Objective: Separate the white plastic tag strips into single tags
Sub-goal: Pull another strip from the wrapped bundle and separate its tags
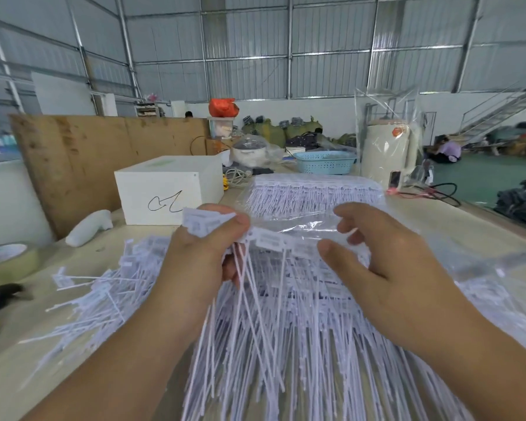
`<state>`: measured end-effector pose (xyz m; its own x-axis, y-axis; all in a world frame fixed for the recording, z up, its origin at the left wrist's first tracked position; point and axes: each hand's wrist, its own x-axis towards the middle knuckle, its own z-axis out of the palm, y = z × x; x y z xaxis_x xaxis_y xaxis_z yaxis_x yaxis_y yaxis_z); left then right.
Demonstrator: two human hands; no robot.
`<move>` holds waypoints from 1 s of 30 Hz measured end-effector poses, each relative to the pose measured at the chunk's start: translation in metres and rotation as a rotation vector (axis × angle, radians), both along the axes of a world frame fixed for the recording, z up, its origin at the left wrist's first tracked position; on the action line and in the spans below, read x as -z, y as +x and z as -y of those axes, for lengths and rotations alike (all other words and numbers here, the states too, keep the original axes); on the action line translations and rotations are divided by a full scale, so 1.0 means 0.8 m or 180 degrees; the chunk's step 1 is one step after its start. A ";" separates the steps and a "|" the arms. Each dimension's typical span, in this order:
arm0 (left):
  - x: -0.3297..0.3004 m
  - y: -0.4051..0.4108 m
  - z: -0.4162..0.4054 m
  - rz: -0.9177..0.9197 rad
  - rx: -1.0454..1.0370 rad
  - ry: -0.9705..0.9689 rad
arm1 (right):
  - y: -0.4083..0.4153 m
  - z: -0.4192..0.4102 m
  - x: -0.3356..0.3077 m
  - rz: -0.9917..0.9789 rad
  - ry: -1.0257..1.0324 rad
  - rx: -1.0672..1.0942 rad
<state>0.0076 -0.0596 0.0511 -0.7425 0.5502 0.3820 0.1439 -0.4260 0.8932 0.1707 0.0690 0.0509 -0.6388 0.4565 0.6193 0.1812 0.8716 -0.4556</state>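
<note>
Left hand: the left hand (207, 253) is closed tight around a bunch of tags (205, 223); the thumb presses their flat printed heads against the curled fingers, and the thin tails hang down below the palm.
Right hand: the right hand (374, 256) is half open, fingers loosely bent; the thumb and fingertips sit at the right end of the tag strip (281, 242), though whether they pinch it or only touch it is hard to tell.
Tag strip: a row of small rectangular heads joined edge to edge, white plastic with grey print, stretched between the two hands above the table (140, 237).
Loose tags: a wide pile of tags (286, 344) covers the table under both hands; long, thin, stiff white tails fan out toward the camera.
Bag of strips: a clear, crinkled plastic bag (313, 192) lies just behind the hands, with unsplit strips inside.
Table: pale, smooth, flat surface.
Box: a white, square-edged box (167, 189) with a black scribble on its front stands behind the left hand.
Tape roll: a roll of tape (6, 259) lies at the left edge.
Basket: a light blue perforated plastic basket (325, 162) sits farther back.
</note>
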 end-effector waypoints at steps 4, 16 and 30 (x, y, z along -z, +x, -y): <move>0.007 0.016 -0.003 -0.0384 0.0378 -0.0104 | -0.003 0.009 0.004 0.0499 0.0218 -0.0550; 0.007 0.033 -0.009 -0.0027 0.0595 -0.0047 | -0.008 0.001 0.000 -0.0069 -0.1081 -0.1028; 0.003 0.048 -0.014 0.1012 0.1020 0.0126 | -0.022 0.025 0.010 -0.0777 -0.0355 -0.0671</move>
